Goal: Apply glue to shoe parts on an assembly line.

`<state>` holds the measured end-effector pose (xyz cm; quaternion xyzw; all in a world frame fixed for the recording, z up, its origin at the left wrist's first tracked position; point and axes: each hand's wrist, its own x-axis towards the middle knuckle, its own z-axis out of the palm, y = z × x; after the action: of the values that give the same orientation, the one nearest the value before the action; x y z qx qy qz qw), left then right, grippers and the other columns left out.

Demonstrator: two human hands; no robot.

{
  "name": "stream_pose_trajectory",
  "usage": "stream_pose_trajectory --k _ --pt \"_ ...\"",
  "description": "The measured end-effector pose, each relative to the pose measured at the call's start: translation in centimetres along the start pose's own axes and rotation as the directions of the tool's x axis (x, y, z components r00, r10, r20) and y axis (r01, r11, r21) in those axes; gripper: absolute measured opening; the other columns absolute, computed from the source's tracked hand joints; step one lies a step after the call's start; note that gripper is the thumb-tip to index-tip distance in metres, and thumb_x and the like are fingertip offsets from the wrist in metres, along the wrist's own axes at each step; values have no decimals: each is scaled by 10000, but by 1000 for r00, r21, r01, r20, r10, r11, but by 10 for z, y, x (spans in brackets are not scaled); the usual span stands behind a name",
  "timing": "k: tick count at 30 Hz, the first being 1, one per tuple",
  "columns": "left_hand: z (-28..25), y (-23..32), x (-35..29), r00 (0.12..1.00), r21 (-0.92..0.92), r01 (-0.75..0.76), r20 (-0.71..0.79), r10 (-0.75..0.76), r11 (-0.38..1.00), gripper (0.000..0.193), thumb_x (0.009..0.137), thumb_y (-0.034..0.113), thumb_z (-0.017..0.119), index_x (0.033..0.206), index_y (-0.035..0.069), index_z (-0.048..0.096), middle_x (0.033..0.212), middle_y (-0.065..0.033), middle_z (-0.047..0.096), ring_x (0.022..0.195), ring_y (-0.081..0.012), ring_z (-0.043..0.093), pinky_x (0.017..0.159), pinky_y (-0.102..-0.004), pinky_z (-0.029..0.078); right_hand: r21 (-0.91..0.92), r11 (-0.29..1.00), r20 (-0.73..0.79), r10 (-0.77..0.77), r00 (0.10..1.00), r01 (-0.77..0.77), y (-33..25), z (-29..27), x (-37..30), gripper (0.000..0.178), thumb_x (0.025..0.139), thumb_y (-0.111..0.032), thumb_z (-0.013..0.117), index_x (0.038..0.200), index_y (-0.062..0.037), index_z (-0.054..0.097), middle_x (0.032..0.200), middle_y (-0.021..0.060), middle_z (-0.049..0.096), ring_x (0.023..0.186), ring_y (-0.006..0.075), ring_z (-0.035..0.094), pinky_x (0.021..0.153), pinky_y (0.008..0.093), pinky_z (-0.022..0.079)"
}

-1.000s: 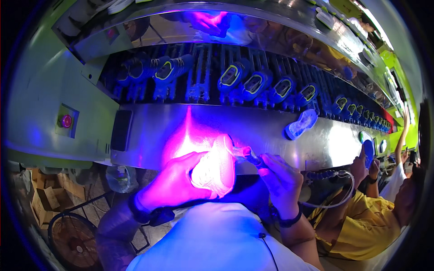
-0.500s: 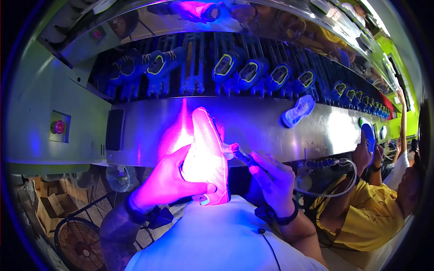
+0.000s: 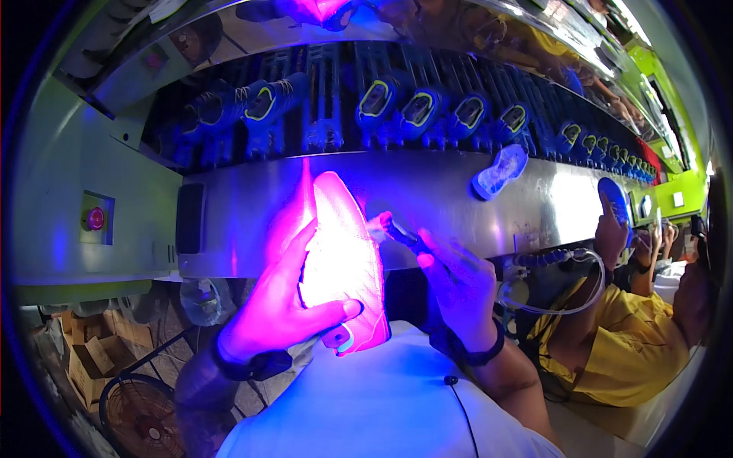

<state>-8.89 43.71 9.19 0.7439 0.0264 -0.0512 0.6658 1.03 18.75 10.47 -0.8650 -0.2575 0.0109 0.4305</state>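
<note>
Under bright pink and violet light, my left hand (image 3: 271,314) grips a shoe (image 3: 345,256) along its left side, thumb across the heel end. The shoe is tilted, its toe pointing away from me, and glare washes out much of its upper. In my right hand (image 3: 462,284) is a brush (image 3: 405,233), fingers wrapped round the dark handle. Pale bristles point left at the shoe's right edge; whether they touch it I cannot tell. Beyond, a loose shoe sole (image 3: 500,172) lies on the metal bench (image 3: 450,191).
Behind the bench, a rack conveyor (image 3: 324,99) carries several dark shoes (image 3: 418,111) with bright collars. A co-worker in a yellow shirt (image 3: 622,347) holds a blue sole (image 3: 613,204) at right. A clear hose (image 3: 561,307) loops between us. A fan (image 3: 141,416) and cardboard boxes (image 3: 99,355) stand lower left.
The brush has shifted slightly left and up along the shoe's edge with my right hand. My left hand has turned the shoe a little. The whole view has moved slightly.
</note>
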Motion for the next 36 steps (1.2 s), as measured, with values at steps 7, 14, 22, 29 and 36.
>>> stream_pose_trajectory --k 7,14,22,29,36 --pt "-11 -11 6 990 -58 97 -100 -102 994 985 854 200 847 1560 -107 233 1467 -233 474 1402 -305 463 1172 -429 377 97 995 114 -25 993 14 14 2 -17 307 918 -144 766 1214 -66 748 1116 170 758 905 282 736 842 368 566" --pt "-17 -22 14 973 -223 27 -218 -77 974 818 932 113 748 1555 -97 262 1475 -193 474 1385 -263 473 1147 -402 405 158 987 189 -21 982 -10 13 0 -18 337 915 -102 756 1244 -37 730 1118 172 755 878 235 717 848 353 554" --pt "-17 -27 27 934 -304 -6 -342 -103 953 620 1017 175 641 1512 -66 356 1397 -129 550 1282 -188 546 1088 -352 447 -16 992 163 -122 979 126 14 -7 -9 311 877 -70 772 1185 -42 740 1147 142 755 927 284 743 826 352 581" --pt "-6 -35 27 905 -627 -9 -336 -260 779 453 1094 309 517 1397 -28 497 1261 -103 630 1124 -179 647 962 -334 535 -110 958 27 -262 965 263 11 2 6 316 838 -5 787 1150 -51 757 1161 108 759 970 300 734 833 381 594" --pt "-1 -24 15 904 -805 187 -83 -419 562 654 1065 584 441 1392 20 490 1222 -136 647 933 -214 706 772 -373 611 -154 898 45 -411 911 413 8 -5 27 344 792 49 789 1130 -5 758 1092 147 758 939 317 721 796 369 589"
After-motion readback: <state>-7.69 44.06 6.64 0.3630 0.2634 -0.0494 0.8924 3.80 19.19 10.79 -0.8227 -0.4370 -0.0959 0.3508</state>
